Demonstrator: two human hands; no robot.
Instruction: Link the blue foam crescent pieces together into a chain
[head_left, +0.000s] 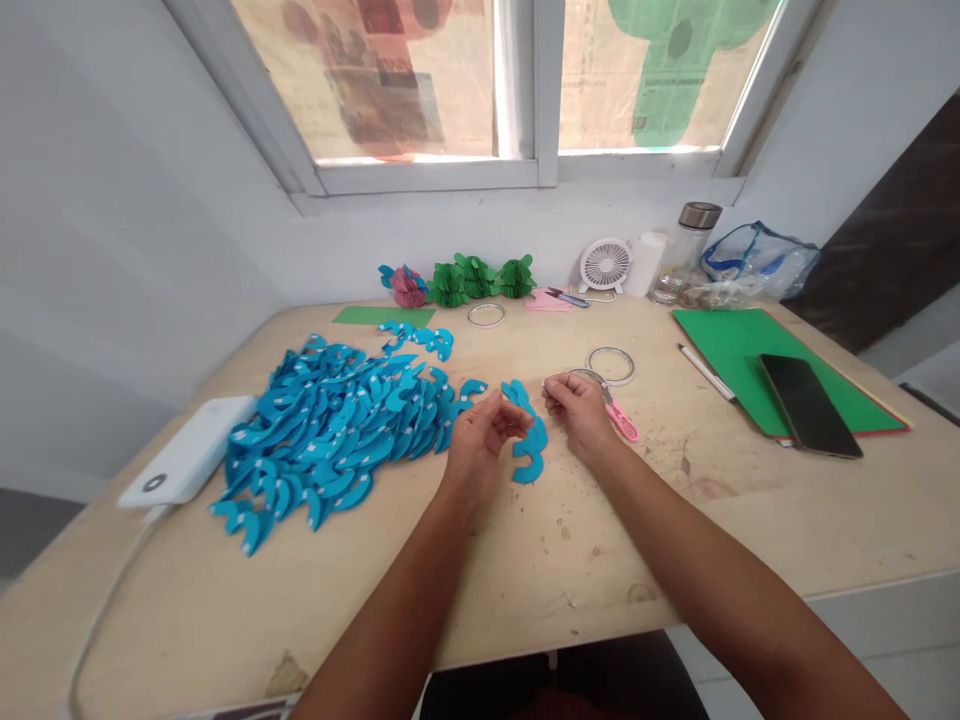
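Head view: wooden table [570, 540] below a window [547, 100]; 2 bare hands near its middle.
Left hand [484, 432]: half curled, fingers bent towards the thumb; cannot tell whether anything is held.
Right hand [577, 410]: thumb and forefinger drawn to a pinch, other fingers folded; cannot tell whether something small is held.
Blue cutouts, heap [337, 410]: large pile of curved pieces, many with a small white patch, left of the left hand.
Blue cutouts, small group [529, 467]: on the table, between and partly behind the 2 hands.
Pink-handled tool [624, 424]: beside the right hand, partly hidden by it.
White ring [611, 367]: flat, just beyond the right hand.
Second ring [486, 316]: flat, farther back.
Paper ornaments: 3 green [475, 277] and 1 pink and blue [406, 287], in a row near the wall.
Power bank [187, 450]: white, left of the heap, cable [112, 600] attached.
Phone [810, 405]: dark, on green sheets [739, 365], at right.
White pen [706, 373]: beside the sheets.
Fan [604, 265]: white, upright, at the rear.
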